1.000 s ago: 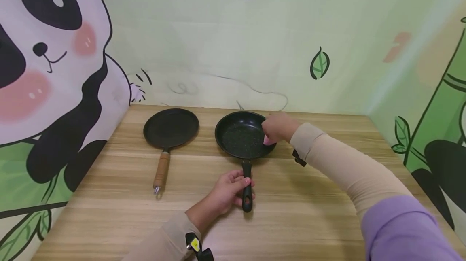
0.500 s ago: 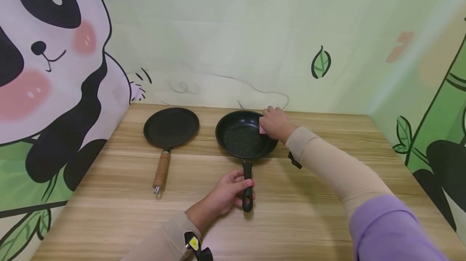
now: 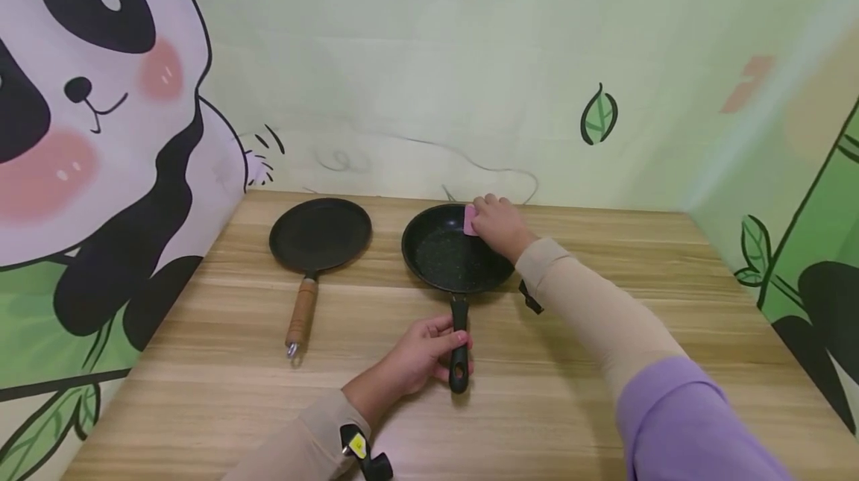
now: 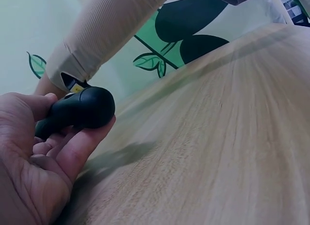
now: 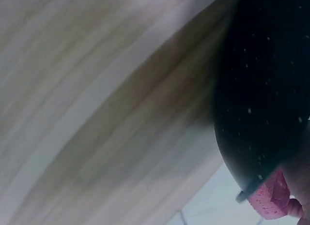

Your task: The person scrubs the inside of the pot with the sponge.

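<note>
A black speckled frying pan (image 3: 446, 257) sits on the wooden table (image 3: 577, 384), its black handle (image 3: 459, 350) pointing toward me. My left hand (image 3: 419, 358) grips that handle; the left wrist view shows fingers and thumb curled round the handle's end (image 4: 80, 111). My right hand (image 3: 496, 226) holds a pink sponge (image 3: 469, 219) against the pan's far inner rim. In the right wrist view the pink sponge (image 5: 269, 201) sits at the edge of the dark pan (image 5: 264, 89).
A flat black pan (image 3: 320, 235) with a wooden handle (image 3: 300, 313) lies to the left of the frying pan. Panda and bamboo wall panels enclose the table on the left, back and right.
My right hand with the pink sponge has slid from the pan's right side up and leftward along the rim to its far edge. The left hand has kept its grip.
</note>
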`<action>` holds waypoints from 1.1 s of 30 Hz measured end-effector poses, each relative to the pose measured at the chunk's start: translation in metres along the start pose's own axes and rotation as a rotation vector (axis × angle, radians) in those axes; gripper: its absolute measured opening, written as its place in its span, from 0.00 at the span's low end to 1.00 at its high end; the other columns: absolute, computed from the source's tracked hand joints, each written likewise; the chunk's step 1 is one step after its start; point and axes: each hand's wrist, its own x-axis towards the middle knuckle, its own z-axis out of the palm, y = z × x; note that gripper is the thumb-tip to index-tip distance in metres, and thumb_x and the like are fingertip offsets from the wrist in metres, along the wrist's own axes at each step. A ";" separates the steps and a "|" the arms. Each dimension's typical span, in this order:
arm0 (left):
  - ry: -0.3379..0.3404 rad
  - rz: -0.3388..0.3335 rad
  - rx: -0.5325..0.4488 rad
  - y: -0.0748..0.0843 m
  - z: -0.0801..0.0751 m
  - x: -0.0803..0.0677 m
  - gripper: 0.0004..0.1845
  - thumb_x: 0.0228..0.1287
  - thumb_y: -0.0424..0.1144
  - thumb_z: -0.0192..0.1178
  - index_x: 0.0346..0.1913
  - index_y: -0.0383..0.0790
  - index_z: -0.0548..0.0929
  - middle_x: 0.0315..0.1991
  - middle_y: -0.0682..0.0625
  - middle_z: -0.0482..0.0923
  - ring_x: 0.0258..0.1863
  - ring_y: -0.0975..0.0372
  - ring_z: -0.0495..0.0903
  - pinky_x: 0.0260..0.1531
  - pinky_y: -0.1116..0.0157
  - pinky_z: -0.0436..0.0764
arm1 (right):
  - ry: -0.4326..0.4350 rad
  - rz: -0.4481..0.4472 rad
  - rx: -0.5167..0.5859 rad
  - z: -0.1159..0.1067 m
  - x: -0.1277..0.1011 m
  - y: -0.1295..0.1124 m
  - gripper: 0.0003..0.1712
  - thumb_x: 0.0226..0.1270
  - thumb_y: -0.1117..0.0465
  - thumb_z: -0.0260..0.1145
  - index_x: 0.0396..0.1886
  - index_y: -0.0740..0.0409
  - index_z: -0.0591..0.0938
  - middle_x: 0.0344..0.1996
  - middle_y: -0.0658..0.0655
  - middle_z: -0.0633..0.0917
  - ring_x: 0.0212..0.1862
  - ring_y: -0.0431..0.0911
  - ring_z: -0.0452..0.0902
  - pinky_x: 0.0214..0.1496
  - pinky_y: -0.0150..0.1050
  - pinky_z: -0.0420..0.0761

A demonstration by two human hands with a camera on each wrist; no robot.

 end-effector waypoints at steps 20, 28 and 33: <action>-0.035 -0.035 0.002 0.000 -0.001 -0.001 0.16 0.76 0.34 0.54 0.57 0.23 0.69 0.36 0.49 0.83 0.31 0.58 0.88 0.27 0.60 0.86 | 0.137 -0.052 0.102 0.019 0.021 -0.021 0.13 0.75 0.63 0.63 0.53 0.50 0.88 0.57 0.60 0.78 0.54 0.56 0.74 0.53 0.51 0.80; -0.038 -0.029 -0.001 0.003 -0.003 -0.001 0.14 0.76 0.33 0.54 0.56 0.25 0.70 0.37 0.49 0.82 0.31 0.56 0.88 0.27 0.59 0.86 | 0.280 -0.117 0.213 0.023 0.028 -0.027 0.11 0.73 0.62 0.66 0.50 0.50 0.89 0.58 0.60 0.80 0.57 0.56 0.76 0.60 0.51 0.79; -0.052 -0.031 0.003 0.006 -0.004 -0.002 0.15 0.77 0.33 0.53 0.55 0.24 0.69 0.36 0.48 0.82 0.31 0.57 0.87 0.28 0.59 0.86 | 0.297 -0.190 0.241 0.019 0.031 -0.031 0.13 0.70 0.62 0.67 0.52 0.49 0.88 0.60 0.60 0.80 0.58 0.56 0.76 0.61 0.51 0.77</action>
